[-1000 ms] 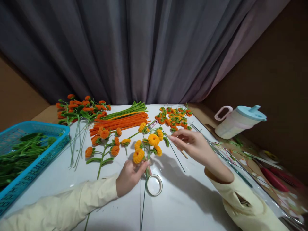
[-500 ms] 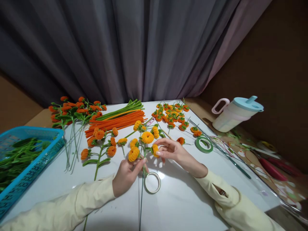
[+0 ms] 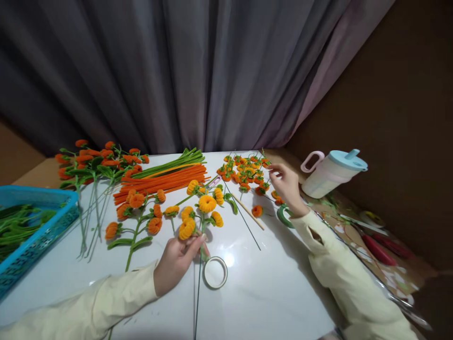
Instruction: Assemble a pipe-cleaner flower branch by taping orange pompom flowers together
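My left hand (image 3: 180, 257) pinches the stem of a spray of fuzzy yellow pumpkin-shaped heads (image 3: 207, 204) with green leaves, upright over the table. A long thin dark wire runs down below the fingers. Just under them, a roll of tape (image 3: 215, 273) lies beside the stem, with a green strip by the fingertips. My right hand (image 3: 286, 185) is at the right edge of a pile of small orange and yellow pumpkin heads (image 3: 244, 172). Its fingers are bent and slightly apart, with nothing visible between them.
A finished-looking orange spray (image 3: 136, 231) lies left of my left hand. Behind it are orange and green pipe cleaners (image 3: 166, 179) and orange stems (image 3: 95, 163). A blue basket (image 3: 67, 208) holds green pieces. Green tape (image 3: 284, 216), a wooden stick (image 3: 249, 212) and a tumbler (image 3: 329, 174) are to the right.
My right hand has left the yellow spray and moved right and away to the pile of pumpkin heads. My left hand keeps its hold. The view has shifted slightly right.
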Demonstrator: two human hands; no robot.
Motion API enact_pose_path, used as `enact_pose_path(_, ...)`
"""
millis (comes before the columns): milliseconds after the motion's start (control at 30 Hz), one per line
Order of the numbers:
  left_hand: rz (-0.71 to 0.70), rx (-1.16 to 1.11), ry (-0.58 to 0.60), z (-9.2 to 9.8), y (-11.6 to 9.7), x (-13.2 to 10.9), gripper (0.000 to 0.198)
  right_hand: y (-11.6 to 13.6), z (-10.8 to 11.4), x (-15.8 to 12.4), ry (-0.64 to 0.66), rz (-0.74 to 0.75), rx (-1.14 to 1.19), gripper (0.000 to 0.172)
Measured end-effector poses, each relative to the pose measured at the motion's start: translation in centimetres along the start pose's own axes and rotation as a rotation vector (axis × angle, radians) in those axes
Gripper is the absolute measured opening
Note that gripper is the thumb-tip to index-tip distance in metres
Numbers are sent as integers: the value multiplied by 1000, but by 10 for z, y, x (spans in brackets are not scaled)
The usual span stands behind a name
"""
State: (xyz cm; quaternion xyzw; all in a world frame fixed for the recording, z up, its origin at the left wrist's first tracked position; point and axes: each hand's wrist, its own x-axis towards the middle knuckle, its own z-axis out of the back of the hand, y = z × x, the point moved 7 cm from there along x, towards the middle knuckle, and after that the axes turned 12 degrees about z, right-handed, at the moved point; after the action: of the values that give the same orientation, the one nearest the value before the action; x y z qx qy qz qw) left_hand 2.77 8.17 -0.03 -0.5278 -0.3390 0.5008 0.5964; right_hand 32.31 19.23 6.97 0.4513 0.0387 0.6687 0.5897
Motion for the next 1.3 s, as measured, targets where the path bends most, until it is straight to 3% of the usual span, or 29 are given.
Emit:
enact_pose_path(133, 4, 2, -1, -1, 0, 1, 34, -12, 4, 58, 228, 13, -112, 24)
enact_pose_path(233, 29, 4, -22, 0, 1, 1, 35, -26, -6, 81, 364, -25, -168, 17)
enact_pose_path(433, 58, 34, -38, -1, 8, 2, 41, -57, -45, 80, 542, -130, -206, 27)
enact_pose_path(633, 54, 0, -78, 0, 12, 4, 40, -75, -51, 66, 563, -163, -116, 27)
enact_pose_path(800, 49, -12, -57, -1, 10, 4, 40, -80, -43, 61, 481, -161, 51, 28)
enact_pose_path(967, 46, 24, -39, -2, 7, 3, 40, -67, -20, 67, 259, -133, 267, 26)
enact_pose_path(1133, 62, 13, -27, -1, 7, 1, 38, -32, 13, 81, 31, -47, 507, 27)
enact_pose_path(1300, 30, 68, -26, 0, 3, 2, 39, 21, 41, 85, -77, 45, 764, 24)
